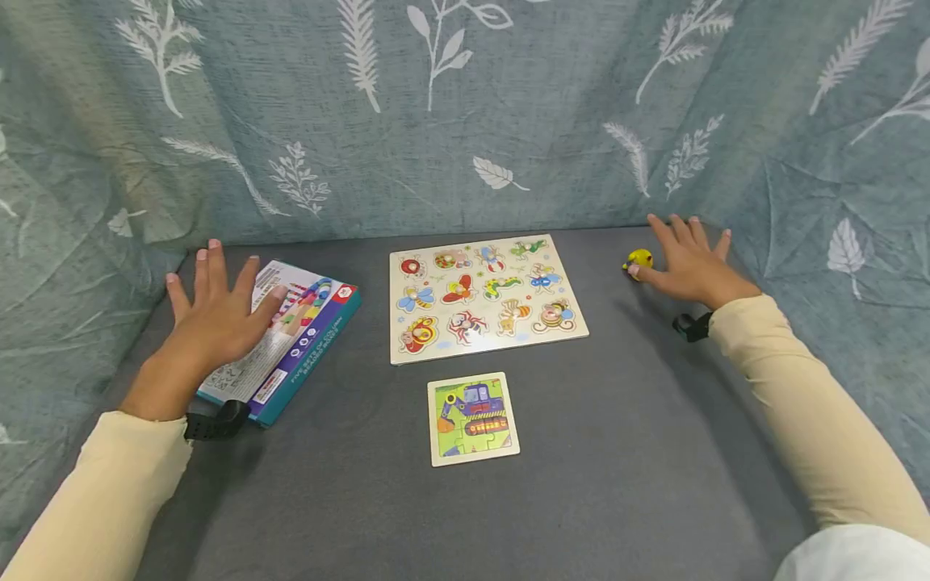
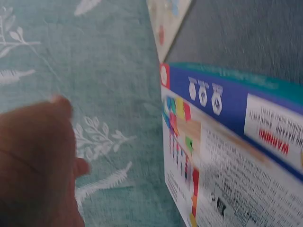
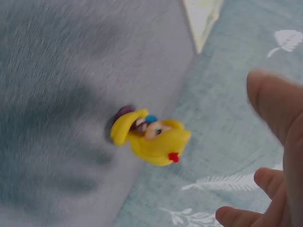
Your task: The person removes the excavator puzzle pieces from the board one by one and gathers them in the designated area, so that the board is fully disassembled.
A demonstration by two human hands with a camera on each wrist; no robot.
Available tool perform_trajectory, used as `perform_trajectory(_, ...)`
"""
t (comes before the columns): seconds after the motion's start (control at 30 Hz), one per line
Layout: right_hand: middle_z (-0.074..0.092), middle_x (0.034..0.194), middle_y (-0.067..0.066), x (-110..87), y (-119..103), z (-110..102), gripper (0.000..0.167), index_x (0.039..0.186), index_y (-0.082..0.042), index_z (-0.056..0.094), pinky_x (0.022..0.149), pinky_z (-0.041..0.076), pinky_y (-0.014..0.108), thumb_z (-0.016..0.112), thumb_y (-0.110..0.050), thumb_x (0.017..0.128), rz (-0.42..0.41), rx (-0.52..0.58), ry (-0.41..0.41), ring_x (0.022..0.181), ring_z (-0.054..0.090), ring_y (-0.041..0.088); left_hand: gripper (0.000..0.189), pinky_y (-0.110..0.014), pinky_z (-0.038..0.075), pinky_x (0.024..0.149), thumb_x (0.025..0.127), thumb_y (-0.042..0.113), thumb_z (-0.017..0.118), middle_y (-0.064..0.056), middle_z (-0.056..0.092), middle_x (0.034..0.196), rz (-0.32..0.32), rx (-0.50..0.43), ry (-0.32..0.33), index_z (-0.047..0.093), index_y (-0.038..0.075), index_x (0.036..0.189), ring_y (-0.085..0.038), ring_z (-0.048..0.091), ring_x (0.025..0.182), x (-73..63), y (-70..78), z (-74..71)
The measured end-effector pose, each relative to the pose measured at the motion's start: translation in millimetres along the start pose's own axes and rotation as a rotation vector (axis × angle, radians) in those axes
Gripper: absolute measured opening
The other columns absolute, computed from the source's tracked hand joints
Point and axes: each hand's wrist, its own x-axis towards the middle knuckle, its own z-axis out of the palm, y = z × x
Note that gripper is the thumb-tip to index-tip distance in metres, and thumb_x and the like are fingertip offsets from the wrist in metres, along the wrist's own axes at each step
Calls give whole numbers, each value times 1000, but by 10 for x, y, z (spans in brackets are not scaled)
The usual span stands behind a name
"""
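My left hand [image 1: 214, 323] is spread with fingers straight over a flat cardboard box [image 1: 312, 355] at the left. In the left wrist view the box [image 2: 232, 156] lies beside the hand [image 2: 38, 161], with a visible space between them. At the far right, my right hand [image 1: 693, 262] reaches out with fingers spread and holds nothing. Its thumb overlaps a small yellow-haired doll figurine [image 1: 639, 260] in the head view. The right wrist view shows the figurine [image 3: 158, 137] standing apart from the hand [image 3: 284, 151], with a red bit on its hair.
A wooden peg puzzle board [image 1: 487, 298] with insect pieces lies at the back middle. In front of it is a small square jigsaw [image 1: 474, 420] picturing an excavator. A leaf-patterned curtain [image 1: 465, 145] hangs behind the dark grey table [image 1: 581, 500].
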Motion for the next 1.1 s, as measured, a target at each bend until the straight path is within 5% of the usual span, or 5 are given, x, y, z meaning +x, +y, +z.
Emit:
perform_trajectory(0.17,10,156,29,-68,-18,16,84,157,-11,4,102,-8,74,53,-45,98,-64,83,71,141,-1,51,70,-57,-9,112,105,45,21,-36,-4,154,41,-53,105,28,-13,144,-46,-9,142,-96,121,30)
perform_trajectory(0.3,25,152,29,-135,-58,55,75,155,-2,17,106,10,70,56,-33,99,-134,113,134,139,16,51,59,-62,12,111,106,39,28,-31,22,153,94,-81,142,40,-7,142,-49,17,140,-173,220,60)
perform_trajectory(0.5,49,135,31,-199,-193,99,48,137,8,48,104,29,60,55,-20,100,-241,148,190,128,39,47,39,-60,34,102,103,22,49,-23,48,140,309,-60,219,56,-2,132,-43,43,129,-270,355,180)
perform_trajectory(0.7,56,128,29,-241,-304,154,41,131,9,55,102,34,58,58,-14,98,-285,132,216,122,47,46,35,-55,38,101,100,17,55,-20,57,132,408,-93,300,58,1,131,-38,51,124,-320,498,276)
perform_trajectory(1.1,58,127,27,-259,-518,314,38,129,8,58,99,39,55,63,-8,95,-384,134,194,120,51,42,26,-54,43,96,96,13,62,-15,64,124,527,-60,278,67,0,118,-33,57,119,-440,773,463)
